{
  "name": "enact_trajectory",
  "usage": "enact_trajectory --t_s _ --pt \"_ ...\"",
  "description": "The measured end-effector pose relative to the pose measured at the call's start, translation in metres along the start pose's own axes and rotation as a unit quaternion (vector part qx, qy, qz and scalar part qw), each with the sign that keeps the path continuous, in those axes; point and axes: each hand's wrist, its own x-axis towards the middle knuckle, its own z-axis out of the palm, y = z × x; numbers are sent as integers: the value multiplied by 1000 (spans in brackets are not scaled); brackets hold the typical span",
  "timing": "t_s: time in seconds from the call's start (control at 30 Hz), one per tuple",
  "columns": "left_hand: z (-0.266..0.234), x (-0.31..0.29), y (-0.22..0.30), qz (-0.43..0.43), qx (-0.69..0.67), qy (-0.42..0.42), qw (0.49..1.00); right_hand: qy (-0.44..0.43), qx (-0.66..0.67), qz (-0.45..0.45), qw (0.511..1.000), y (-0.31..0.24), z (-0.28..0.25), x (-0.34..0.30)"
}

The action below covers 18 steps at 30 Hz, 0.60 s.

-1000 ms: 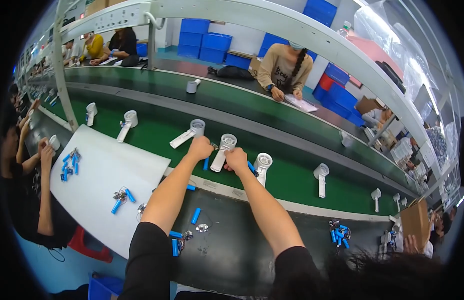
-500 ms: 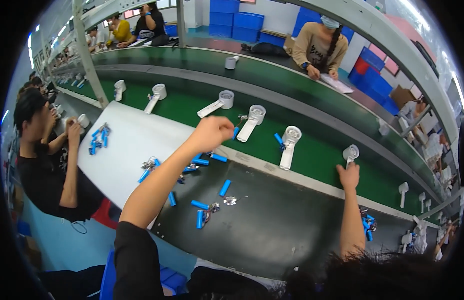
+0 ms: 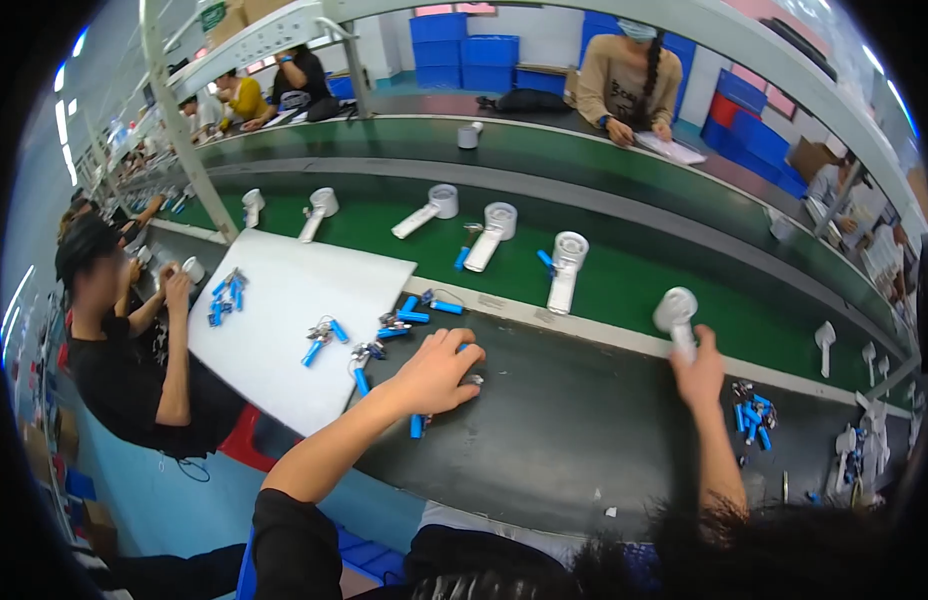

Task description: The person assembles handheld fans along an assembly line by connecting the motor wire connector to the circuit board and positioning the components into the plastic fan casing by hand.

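Observation:
My right hand (image 3: 698, 372) is closed around the handle of a white handheld fan (image 3: 676, 311), its round head tilted up over the near edge of the green belt. My left hand (image 3: 442, 372) is lowered over the dark worktop (image 3: 544, 420), fingers bent and apart. By its fingertips lies a small silvery part (image 3: 474, 380), mostly covered. A blue battery cell (image 3: 417, 426) shows below the palm. Beyond the wrist are more blue cells with wires and small boards (image 3: 396, 325).
White fans (image 3: 567, 270) stand spaced along the green conveyor belt (image 3: 614, 300). A white sheet (image 3: 274, 300) at left carries blue cells. Another cell pile (image 3: 754, 412) lies beyond my right forearm. A co-worker (image 3: 124, 330) sits at left; another person (image 3: 629, 85) is across the belt.
My left hand has come down from above the belt to the parts on the worktop. My right hand has taken hold of the fan and drawn it nearer. The view has shifted slightly.

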Motion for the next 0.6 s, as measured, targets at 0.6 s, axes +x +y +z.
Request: enact_trajectory --t_s 0.6 --pt "44 11 85 229 -66 -12 971 -305 215 -154 915 -68 -88 -129"
